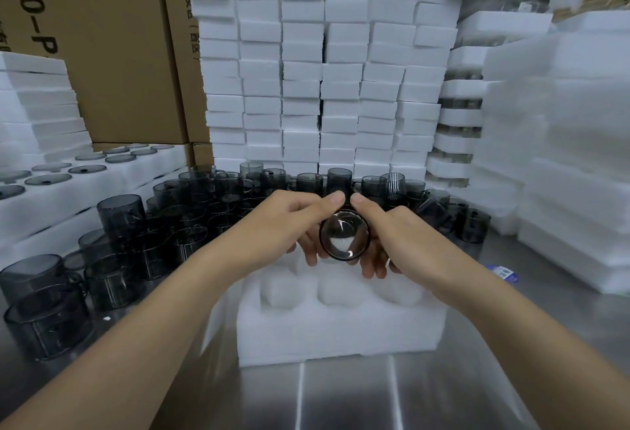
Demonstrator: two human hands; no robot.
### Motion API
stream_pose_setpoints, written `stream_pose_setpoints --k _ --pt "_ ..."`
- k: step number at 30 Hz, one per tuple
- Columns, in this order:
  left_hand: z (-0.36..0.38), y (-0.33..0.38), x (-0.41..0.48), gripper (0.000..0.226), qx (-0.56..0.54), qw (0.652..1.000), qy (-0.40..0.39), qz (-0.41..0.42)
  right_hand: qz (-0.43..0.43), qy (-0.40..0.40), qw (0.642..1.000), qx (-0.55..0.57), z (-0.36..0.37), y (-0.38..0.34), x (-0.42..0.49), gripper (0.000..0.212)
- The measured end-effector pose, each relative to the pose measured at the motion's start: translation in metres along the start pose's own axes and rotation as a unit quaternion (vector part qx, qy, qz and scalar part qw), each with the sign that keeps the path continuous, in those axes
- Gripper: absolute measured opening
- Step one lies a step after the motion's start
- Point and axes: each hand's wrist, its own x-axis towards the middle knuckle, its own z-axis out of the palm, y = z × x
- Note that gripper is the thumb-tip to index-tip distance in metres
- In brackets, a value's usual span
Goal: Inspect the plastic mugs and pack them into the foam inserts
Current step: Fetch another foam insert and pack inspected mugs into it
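Both hands hold one smoky grey plastic mug (344,235) on its side, its round mouth or base facing me. My left hand (289,221) grips it from the left, thumb on top and fingers beneath. My right hand (392,228) grips it from the right in the same way. The mug hangs just above the far edge of a white foam insert (337,324) with round cavities, which lies on the steel table in front of me. Many more grey mugs (191,225) stand crowded behind and to the left.
White foam blocks (320,71) are stacked high at the back, and more foam trays (572,157) rise on the right. Filled foam inserts (68,184) sit at the left. Cardboard boxes (112,54) stand behind. The steel table (341,395) reaches to the near edge.
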Motion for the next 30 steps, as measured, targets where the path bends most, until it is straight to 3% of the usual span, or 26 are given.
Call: stream_pose_setpoints --k 4,11,16,19,22,25,30 --pt "0.006 0.001 0.0 0.052 0.01 0.999 -0.03 -0.013 -0.01 0.046 0.995 -0.091 0.002 0.007 0.001 0.082" --pt "0.01 0.003 0.001 0.064 0.023 0.999 -0.007 -0.037 -0.009 0.073 0.99 -0.119 0.006 0.008 0.001 0.076" --pt "0.013 0.001 0.002 0.055 0.011 0.997 0.069 -0.036 -0.045 0.057 0.996 -0.044 0.001 0.007 0.001 0.069" --pt "0.011 0.0 0.005 0.047 -0.028 0.992 0.123 -0.028 -0.106 -0.006 0.994 -0.041 -0.004 0.011 0.002 0.043" --pt "0.011 -0.001 0.005 0.052 -0.052 0.989 0.126 -0.049 -0.125 -0.031 0.991 -0.021 -0.011 0.016 0.005 0.053" --pt "0.011 0.001 0.003 0.05 -0.022 0.992 0.104 -0.061 -0.159 0.008 0.987 -0.02 -0.016 0.019 0.007 0.053" --pt "0.012 0.005 0.0 0.044 -0.008 0.994 0.107 -0.036 -0.247 0.088 0.952 -0.159 -0.01 0.023 0.005 0.051"
